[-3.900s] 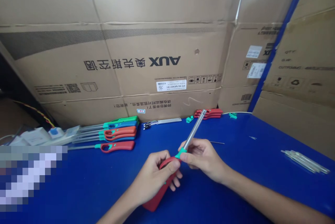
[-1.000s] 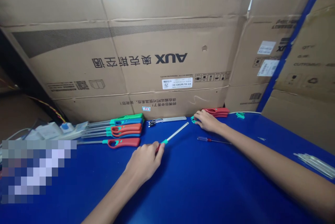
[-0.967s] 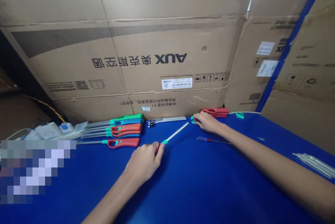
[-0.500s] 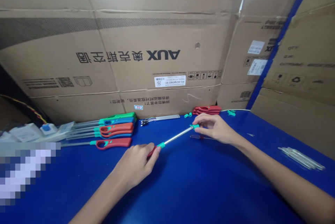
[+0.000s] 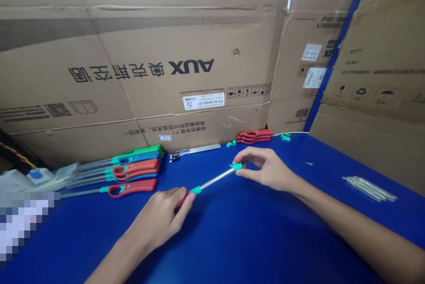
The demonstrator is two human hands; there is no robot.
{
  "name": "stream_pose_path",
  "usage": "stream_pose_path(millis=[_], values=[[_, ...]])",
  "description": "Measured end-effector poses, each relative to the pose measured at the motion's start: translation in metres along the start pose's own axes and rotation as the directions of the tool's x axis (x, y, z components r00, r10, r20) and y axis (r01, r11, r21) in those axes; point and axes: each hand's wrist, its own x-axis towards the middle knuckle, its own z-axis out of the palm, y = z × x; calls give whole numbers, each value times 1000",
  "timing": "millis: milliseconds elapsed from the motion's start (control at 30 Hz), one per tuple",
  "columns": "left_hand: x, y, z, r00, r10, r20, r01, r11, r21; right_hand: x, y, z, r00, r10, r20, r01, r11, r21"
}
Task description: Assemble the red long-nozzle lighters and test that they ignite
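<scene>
My left hand (image 5: 166, 213) is closed around the red handle of a long-necked lighter (image 5: 215, 179), most of the handle being hidden by my fingers. A green collar (image 5: 195, 190) shows at the base of its silver tube, which slants up to the right. Thumb and fingers of my right hand (image 5: 265, 169) pinch a small green plastic piece (image 5: 237, 166) at the tube's far end. Whether it touches the tip or only overlaps it in view, I cannot tell. The lighter is held above the blue table (image 5: 232, 239).
Several lighters with red, orange, blue and green handles (image 5: 136, 171) lie at left. Along the back are silver tubes with wires (image 5: 199, 149), green caps (image 5: 231, 143), red handles (image 5: 255, 136) and green pieces (image 5: 285, 137). More tubes (image 5: 370, 188) lie at right. Cardboard (image 5: 149, 54) walls the back.
The view has turned slightly right. Both hands still grip the lighter and green piece, whose angle against the tube has changed. A red item near my right hand is now out of sight.
</scene>
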Motion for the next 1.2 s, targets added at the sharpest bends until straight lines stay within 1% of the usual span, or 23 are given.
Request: stream_pose_path(millis=[67, 167, 300, 367, 500, 600, 767, 933, 1100, 1200], values=[[1, -2, 1, 999, 41, -25, -41, 999, 3, -2, -3, -1, 999, -44, 6, 44, 997, -62], [2, -5, -1, 996, 79, -29, -79, 997, 8, -5, -8, -2, 993, -117, 30, 120, 984, -132], [3, -10, -3, 998, 62, 25, -62, 998, -6, -7, -10, -2, 956, -276, 99, 292, 929, -229], [2, -11, -5, 997, 46, 64, -45, 999, -13, -8, -9, -2, 939, -319, 131, 343, 900, -267], [1, -15, -6, 992, 17, 127, -15, 1000, -18, -8, -7, -3, 933, -329, 145, 357, 897, -260], [1, -19, -6, 990, 22, 141, -18, 999, -31, -9, -9, -3, 935, -329, 131, 352, 906, -233], [2, -21, -6, 993, 83, 86, -79, 996, -40, -10, -12, -2, 949, -298, 108, 315, 923, -223], [2, -21, -5, 992, 124, 32, -124, 992, -22, -11, -15, -2, 951, -293, 98, 309, 915, -261], [4, -19, -5, 991, 126, 34, -125, 992, -31, -12, -15, -1, 953, -279, 119, 303, 884, -355], [4, -16, -7, 990, 136, 24, -135, 990, -33, -12, -13, -1, 960, -256, 111, 279, 898, -341]])
